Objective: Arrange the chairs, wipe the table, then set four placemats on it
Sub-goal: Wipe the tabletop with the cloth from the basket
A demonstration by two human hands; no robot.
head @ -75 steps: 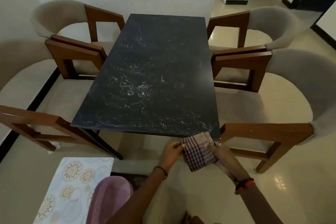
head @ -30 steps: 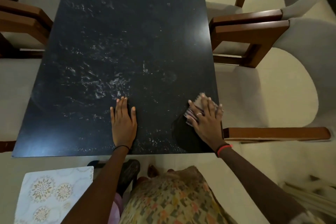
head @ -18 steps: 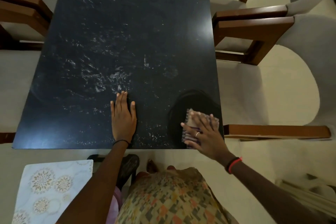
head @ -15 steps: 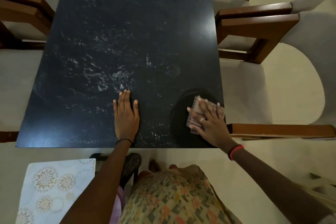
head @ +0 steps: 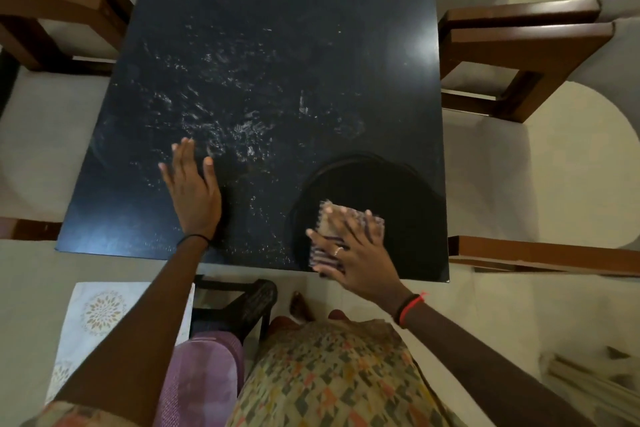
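Note:
A black table top point(head: 277, 45) streaked with white smears fills the view. My right hand point(head: 356, 253) presses a folded checked cloth point(head: 332, 218) flat onto the table near its front right corner, inside a dark wiped patch point(head: 391, 191). My left hand point(head: 192, 187) lies flat with fingers spread on the table at the front left, holding nothing. Wooden chairs with grey seats flank the table: two on the right point(head: 519, 45) point(head: 540, 253), one visible on the left point(head: 65, 7).
A white placemat with floral medallions point(head: 97, 315) lies on a stand at the lower left, below the table's front edge. A dark stool point(head: 242, 305) and a purple cushion point(head: 204, 378) sit by my legs. Pale tiled floor surrounds everything.
I have stepped up to the table, laid my left hand flat and rubbed the cloth back and forth near the front right corner. The dark wiped patch has grown; the cloth now sits nearer the front edge.

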